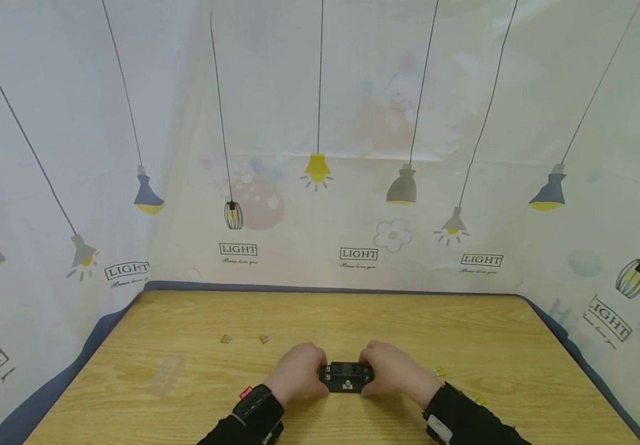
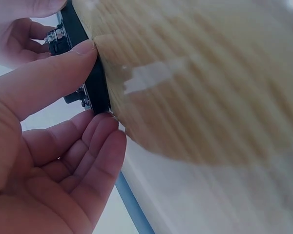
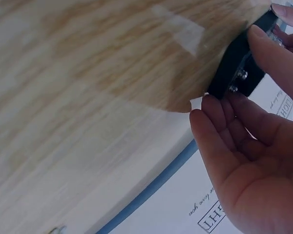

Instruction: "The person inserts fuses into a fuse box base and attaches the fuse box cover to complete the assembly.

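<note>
Sleeves (image 1: 481, 421) lay nearest the head camera, entering at the bottom edge. Beyond them was the block (image 1: 346, 386), between the left hand (image 1: 297, 372) and the right hand (image 1: 396, 369). Its long axis ran left to right, from one hand to the other, each hand gripping one short end; neither was nearer. Whether its underside touched the counter (image 1: 381, 315) could not be told. Two orange bits (image 1: 264, 339) lay apart, past the left hand.

Left wrist view: the left hand was partly closed, thumb on the block, fingers bent in at the near end. The right hand showed at the far end.

Right wrist view: the right hand matched this, thumb on the block, fingers curled at its end, palm uncovered.
</note>
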Motion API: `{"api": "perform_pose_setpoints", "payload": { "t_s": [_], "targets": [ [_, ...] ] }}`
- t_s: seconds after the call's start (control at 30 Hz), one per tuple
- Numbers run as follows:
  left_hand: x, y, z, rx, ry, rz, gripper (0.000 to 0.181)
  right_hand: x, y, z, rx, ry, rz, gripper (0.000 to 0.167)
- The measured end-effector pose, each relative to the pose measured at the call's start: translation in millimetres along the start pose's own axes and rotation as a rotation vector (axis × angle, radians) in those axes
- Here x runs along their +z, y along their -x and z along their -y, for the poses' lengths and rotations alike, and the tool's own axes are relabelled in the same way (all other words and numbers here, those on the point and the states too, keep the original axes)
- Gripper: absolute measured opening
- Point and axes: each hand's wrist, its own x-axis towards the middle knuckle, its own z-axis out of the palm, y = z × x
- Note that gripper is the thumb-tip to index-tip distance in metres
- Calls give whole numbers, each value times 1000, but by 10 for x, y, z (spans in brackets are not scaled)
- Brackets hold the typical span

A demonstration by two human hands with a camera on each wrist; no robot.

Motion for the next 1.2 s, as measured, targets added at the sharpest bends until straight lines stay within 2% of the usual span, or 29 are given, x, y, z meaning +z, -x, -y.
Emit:
{"api": "perform_pose_setpoints", "payload": {
  "t_s": [0.27, 0.43, 0.63, 1.03, 1.2],
  "targets": [
    [-1, 27, -14, -4, 11, -6, 30, -130, 103, -63, 3, -119, 20, 50],
    [3, 27, 0, 8, 24, -5, 29, -258, 193, -95, 38, -161, -22, 49],
    [0, 34, 7, 10, 43, 4, 25, -365, 296, -211, 77, -162, -94, 46],
    [-8, 35, 0, -2, 44, 9, 27, -552, 492, -488, 121, -182, -179, 51],
    [9, 22, 18, -11, 42, 12, 28, -582, 561, -605, 186, -180, -192, 46]
  ]
}}
